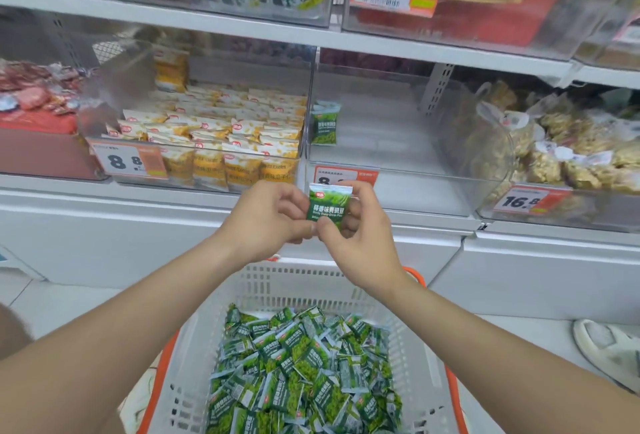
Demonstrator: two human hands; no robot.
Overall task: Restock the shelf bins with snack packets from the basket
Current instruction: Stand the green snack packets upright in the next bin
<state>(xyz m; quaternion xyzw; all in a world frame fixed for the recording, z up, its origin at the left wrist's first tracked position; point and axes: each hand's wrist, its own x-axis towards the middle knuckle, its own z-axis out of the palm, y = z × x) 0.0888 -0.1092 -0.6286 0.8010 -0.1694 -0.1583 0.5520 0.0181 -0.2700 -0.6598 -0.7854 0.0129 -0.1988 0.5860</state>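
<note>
Both hands hold one green snack packet (328,204) upright in front of the shelf edge. My left hand (268,218) pinches its left side and my right hand (356,229) grips its right side and lower corner. Below them stands a white basket (291,289) with orange handles, holding several green packets (298,367). Straight behind the held packet is a clear shelf bin (408,163) with a single green packet (325,123) leaning against its left wall.
A clear bin of yellow snack packets (221,135) sits left of the near-empty bin, and a bin of bagged brown snacks (568,153) sits right. Price tags (128,159) hang on the bin fronts. A white shoe (609,350) is on the floor at right.
</note>
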